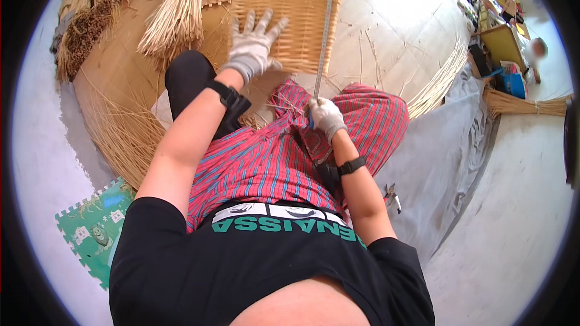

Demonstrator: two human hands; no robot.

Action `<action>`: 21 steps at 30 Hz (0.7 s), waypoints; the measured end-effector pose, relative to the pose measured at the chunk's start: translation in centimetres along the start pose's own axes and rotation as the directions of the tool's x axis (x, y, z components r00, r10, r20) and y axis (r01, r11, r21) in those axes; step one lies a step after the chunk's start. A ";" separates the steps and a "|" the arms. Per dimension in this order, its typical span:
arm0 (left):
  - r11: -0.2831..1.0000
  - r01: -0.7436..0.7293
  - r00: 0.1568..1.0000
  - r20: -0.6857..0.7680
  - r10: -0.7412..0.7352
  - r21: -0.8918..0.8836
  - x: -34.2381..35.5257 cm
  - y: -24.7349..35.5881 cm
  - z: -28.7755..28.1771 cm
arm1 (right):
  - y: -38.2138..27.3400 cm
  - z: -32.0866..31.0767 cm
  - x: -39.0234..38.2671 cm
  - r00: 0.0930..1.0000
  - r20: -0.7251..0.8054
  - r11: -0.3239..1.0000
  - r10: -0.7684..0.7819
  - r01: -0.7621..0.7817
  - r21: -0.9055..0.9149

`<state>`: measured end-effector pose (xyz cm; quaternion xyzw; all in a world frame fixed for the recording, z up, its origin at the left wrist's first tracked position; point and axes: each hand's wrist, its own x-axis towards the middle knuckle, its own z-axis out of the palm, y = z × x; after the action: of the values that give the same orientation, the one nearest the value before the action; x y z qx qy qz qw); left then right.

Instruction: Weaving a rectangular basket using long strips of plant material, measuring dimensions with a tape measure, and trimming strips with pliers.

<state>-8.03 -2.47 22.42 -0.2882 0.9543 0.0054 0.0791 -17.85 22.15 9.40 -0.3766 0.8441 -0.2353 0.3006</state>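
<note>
The left hand [254, 45], in a pale work glove, lies flat with fingers spread wide on the woven wicker panel [290, 6], gripping nothing. The right hand [326, 118], also gloved, is closed in a fist around the lower end of a long metal ruler [325, 30]. The ruler's long axis runs almost straight away from the person, from the fist over the lap up across the panel's right part, leaning slightly right at the far end. The panel lies on the floor ahead of the knees, which are covered by red striped trousers [266, 163]. A tied bundle of pale reeds [175, 12] lies left of the panel, near the left hand. A green foam puzzle mat [90, 229] with printed pictures lies at lower left. Small pliers [391, 196] rest on a grey sheet [447, 157] to the right.
</note>
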 end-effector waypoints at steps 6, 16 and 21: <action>0.991 -0.059 0.995 -0.083 0.049 -0.120 -6.2 1.6 1.3 | -6.5 -3.0 -2.2 0.873 -0.340 0.913 -0.350 0.399 0.086; 0.613 -0.008 0.987 -0.104 -0.121 -0.790 -12.3 -0.7 1.7 | -10.7 -10.7 -6.0 0.998 -0.014 0.847 -0.060 0.059 0.528; 0.604 -0.416 0.558 -0.715 -0.421 -0.680 -7.7 -5.2 -4.4 | -13.2 -15.6 -5.3 0.986 -0.063 0.908 -0.151 0.164 0.386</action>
<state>0.54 -2.84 28.15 -0.2588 0.7618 0.2933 -0.5164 -19.20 20.96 30.43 -0.3724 0.7517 -0.4280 0.3363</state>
